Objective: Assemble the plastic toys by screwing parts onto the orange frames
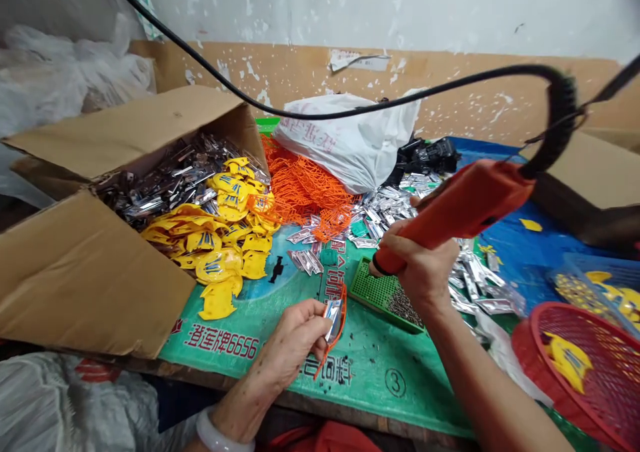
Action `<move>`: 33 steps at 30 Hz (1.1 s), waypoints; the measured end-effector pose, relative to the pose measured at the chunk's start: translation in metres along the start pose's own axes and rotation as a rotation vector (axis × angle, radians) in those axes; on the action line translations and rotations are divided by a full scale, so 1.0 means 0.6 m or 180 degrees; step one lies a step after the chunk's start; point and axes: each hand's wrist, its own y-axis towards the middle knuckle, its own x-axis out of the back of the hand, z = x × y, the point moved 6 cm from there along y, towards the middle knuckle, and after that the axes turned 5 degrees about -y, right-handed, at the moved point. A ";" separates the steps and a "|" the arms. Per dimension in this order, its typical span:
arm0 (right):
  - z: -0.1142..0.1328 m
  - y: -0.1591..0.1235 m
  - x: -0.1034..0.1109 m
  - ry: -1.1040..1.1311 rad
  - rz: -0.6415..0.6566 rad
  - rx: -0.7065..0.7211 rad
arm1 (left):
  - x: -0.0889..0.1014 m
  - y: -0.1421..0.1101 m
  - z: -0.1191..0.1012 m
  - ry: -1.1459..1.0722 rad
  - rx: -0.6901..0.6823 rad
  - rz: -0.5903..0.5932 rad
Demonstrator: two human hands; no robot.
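Fingers [315,319] of the left hand [287,352] close on a silver foil packet [333,320] with an orange plastic strip [325,355], just left of a green perforated tray [385,295]. The right hand [425,265] wraps firmly around an orange corded tool [465,205] above that tray, with loose foil packets [475,285] beyond it.

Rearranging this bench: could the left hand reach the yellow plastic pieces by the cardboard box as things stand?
Probably yes. The left hand holds a silver packet, but only green printed mat seems to lie between it and the yellow plastic pieces beside the cardboard box.
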 end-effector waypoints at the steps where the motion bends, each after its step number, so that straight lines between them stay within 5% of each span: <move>1: -0.006 0.001 -0.002 -0.0043 0.0010 -0.0013 | 0.001 0.000 -0.002 -0.0017 0.0013 -0.0006; 23: -0.030 0.001 -0.021 -0.0202 0.0053 -0.0129 | 0.000 0.001 -0.006 -0.0362 0.0086 -0.0088; 33: -0.032 0.003 -0.025 -0.0345 0.0028 -0.0107 | 0.007 0.013 -0.005 0.0177 0.0054 -0.0136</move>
